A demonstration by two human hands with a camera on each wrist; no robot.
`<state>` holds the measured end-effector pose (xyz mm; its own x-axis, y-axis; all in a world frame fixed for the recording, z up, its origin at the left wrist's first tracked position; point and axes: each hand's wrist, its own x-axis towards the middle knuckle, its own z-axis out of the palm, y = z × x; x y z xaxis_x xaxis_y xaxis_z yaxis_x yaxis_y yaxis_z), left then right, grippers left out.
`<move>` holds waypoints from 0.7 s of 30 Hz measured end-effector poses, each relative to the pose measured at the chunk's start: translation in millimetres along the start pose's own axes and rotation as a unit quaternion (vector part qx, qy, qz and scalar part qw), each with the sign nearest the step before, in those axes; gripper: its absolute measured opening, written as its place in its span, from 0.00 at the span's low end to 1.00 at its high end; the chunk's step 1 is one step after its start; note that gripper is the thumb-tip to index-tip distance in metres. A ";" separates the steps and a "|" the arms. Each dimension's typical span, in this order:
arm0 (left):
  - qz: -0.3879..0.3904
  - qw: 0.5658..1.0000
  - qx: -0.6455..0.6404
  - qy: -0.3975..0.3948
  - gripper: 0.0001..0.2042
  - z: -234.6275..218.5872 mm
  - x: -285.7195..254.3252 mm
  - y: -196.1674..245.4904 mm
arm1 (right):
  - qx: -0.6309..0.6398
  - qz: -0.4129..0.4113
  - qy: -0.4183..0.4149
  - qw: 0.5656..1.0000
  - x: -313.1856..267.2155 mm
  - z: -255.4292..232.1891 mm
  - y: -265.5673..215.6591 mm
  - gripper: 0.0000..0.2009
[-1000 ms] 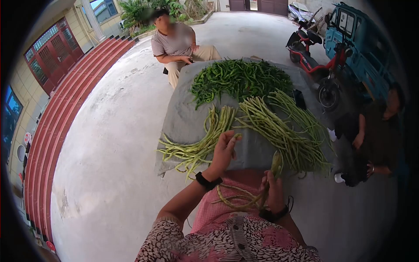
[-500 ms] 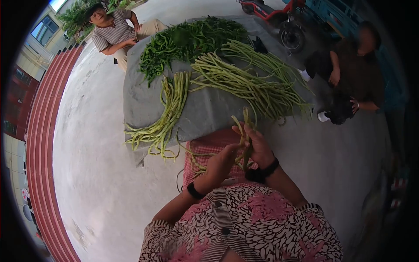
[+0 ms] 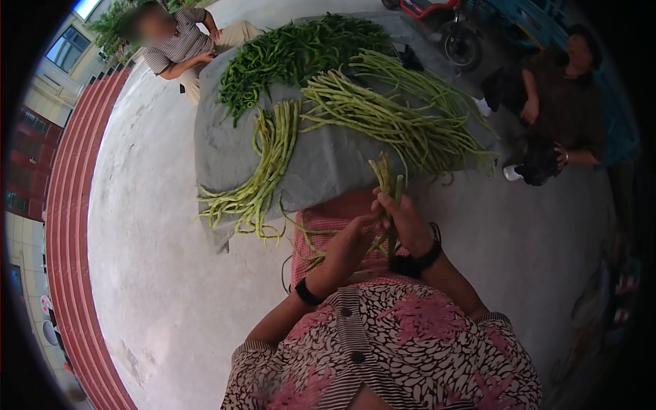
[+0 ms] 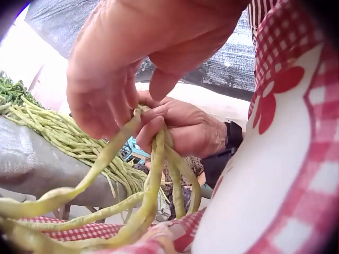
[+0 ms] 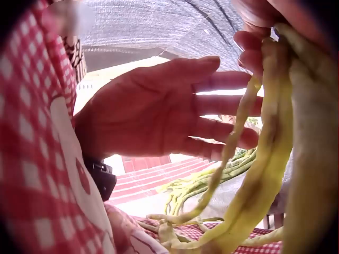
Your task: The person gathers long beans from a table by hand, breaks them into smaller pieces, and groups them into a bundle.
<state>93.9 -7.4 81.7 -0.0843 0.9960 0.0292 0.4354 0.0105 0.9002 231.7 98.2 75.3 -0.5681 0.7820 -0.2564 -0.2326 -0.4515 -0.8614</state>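
Note:
My right hand (image 3: 410, 225) grips a small bunch of yellowish-green long beans (image 3: 387, 179) over my lap, their upper ends sticking out above the fist. Beside it, my left hand (image 3: 347, 250) has its fingers extended toward the bunch. In the right wrist view the left palm (image 5: 143, 108) faces the camera with fingers spread, fingertips at a thin bean (image 5: 225, 153). Long bean strands (image 4: 153, 180) hang from the right hand in the left wrist view and trail across the red checked apron (image 3: 335, 212).
A grey-covered table (image 3: 225, 150) carries green chili peppers (image 3: 294, 58), a left bundle of long beans (image 3: 270, 160) and larger bean bundles (image 3: 383, 116). One person (image 3: 184, 44) sits at far left, another (image 3: 564, 102) at right. A red scooter (image 3: 458, 44) stands behind.
The view has tilted down and turned. My left hand has come down and in beside the right hand, and the fragment at its fingertips no longer shows. The right hand keeps its beans, now held more upright.

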 end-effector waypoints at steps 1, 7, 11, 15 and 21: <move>0.013 0.999 -0.030 -0.004 0.16 0.1 -0.8 -4.8 | -0.020 -0.001 -0.011 1.000 -1.6 2.1 -2.4 0.16; -0.128 0.936 -0.322 -0.054 0.21 -25.3 9.7 15.1 | -0.174 -0.018 -0.096 0.980 -12.8 18.4 -5.2 0.19; -0.138 0.920 -0.359 -0.069 0.22 -32.5 16.6 13.9 | -0.213 -0.100 -0.167 0.958 -19.0 33.7 -7.1 0.21; -0.114 0.918 -0.377 -0.053 0.22 -27.4 12.1 7.8 | -0.150 0.009 -0.239 0.959 -16.9 26.3 -19.2 0.22; -0.084 0.891 -0.444 -0.036 0.20 -21.6 11.2 0.6 | -0.205 -0.067 -0.195 0.957 -15.3 26.5 -1.0 0.22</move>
<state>73.9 1.9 91.9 -0.0092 0.9905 -0.1374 -0.4613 0.1177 0.8794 219.7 75.2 91.7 -0.8252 0.5646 -0.0181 -0.0392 -0.0892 -0.9952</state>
